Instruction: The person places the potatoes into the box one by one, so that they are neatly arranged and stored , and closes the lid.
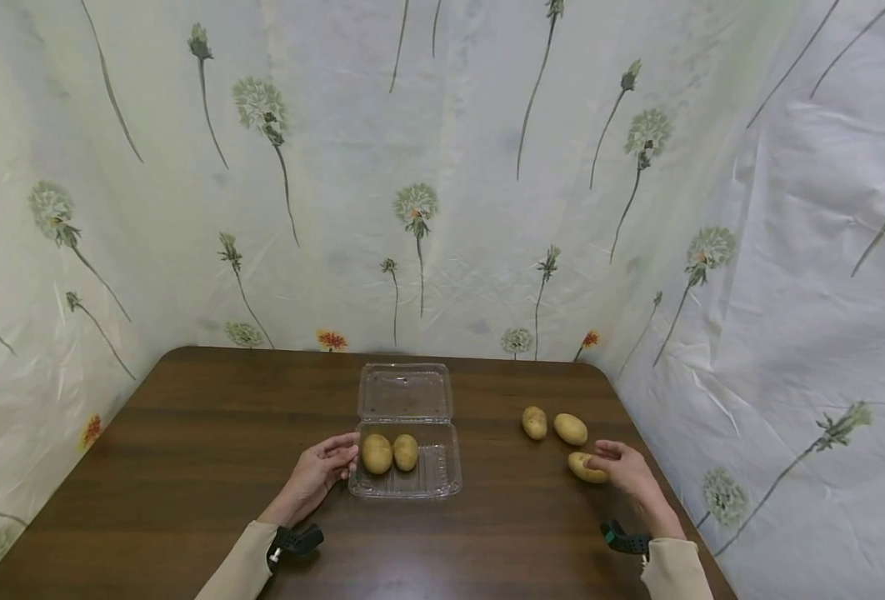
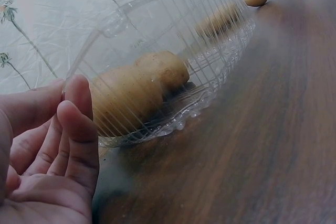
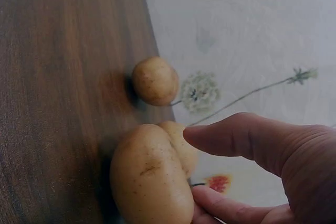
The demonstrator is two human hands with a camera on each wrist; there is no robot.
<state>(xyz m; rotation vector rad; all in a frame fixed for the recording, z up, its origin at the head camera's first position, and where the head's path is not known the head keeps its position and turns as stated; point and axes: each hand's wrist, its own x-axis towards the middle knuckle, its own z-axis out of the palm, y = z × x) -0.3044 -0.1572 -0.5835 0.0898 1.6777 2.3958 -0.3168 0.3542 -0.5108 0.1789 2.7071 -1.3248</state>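
A clear plastic clamshell container lies on the table with its lid folded back. Inside, at its left, sit a larger potato and a smaller potato. My left hand pinches the container's left rim between thumb and fingers, as the left wrist view shows closely. On the right, my right hand is at the right end of the nearest loose potato. In the right wrist view its thumb is straight and apart from this potato; fingertips are partly hidden behind it.
Two more potatoes, one on the left and one on the right, lie just beyond my right hand. The brown wooden table ends at a flower-patterned curtain behind and on both sides.
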